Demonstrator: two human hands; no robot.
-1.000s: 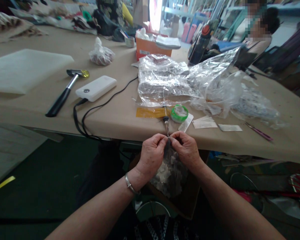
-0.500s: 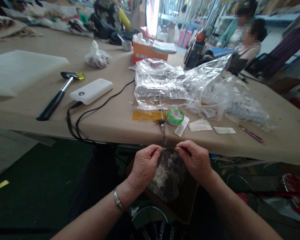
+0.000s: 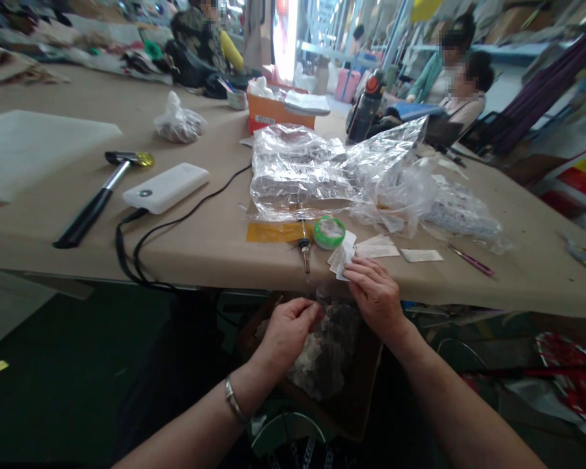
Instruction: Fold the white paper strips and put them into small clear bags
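Note:
My left hand (image 3: 293, 326) is closed in a pinch above an open box (image 3: 371, 391) of pale scraps (image 3: 322, 358); what it holds is too small to make out. At the table's front edge, the fingers of my right hand (image 3: 376, 293) are on a small stack of white labels (image 3: 343, 255). Beside that stack stands a green-rimmed round container (image 3: 329, 232). A thin tool with a metal tip (image 3: 305, 254) rests over the edge, next to an amber strip (image 3: 276, 232). More labels (image 3: 376, 246) lie to the right.
Crinkled clear plastic bags (image 3: 303, 172) cover the table's middle. A hammer (image 3: 95, 202), a white power bank (image 3: 166, 187) and its black cable (image 3: 190, 215) lie left. Tweezers (image 3: 471, 260) are at the right. Behind stand an orange box (image 3: 278, 117) and a bottle (image 3: 364, 107); people sit beyond.
My right hand has moved forward from above the box to the labels on the table. My left hand has dropped slightly and stays pinched. The view has shifted a little to the right.

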